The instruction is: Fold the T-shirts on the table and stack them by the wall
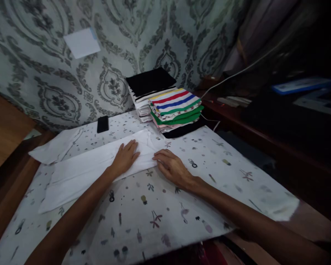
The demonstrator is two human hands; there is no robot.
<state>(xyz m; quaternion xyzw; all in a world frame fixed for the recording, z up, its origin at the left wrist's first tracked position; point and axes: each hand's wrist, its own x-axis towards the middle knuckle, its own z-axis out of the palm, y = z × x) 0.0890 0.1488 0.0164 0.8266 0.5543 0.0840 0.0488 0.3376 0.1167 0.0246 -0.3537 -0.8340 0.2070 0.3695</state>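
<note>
A white shirt (79,169), folded into a long strip with a sleeve-like flap at its far left, lies across the patterned tablecloth. My left hand (126,157) rests on the shirt near its right end, palm down and fingers spread. At the shirt's right edge is my right hand (172,167), its fingers bent and closed on the fabric there. The underside of that grip is hidden.
Behind my hands stands a stack of folded clothes (176,110), with a striped one on top. A second stack (151,82) topped in black adjoins it. A black phone (103,124) lies at the back left. A white cable (237,73) runs at right.
</note>
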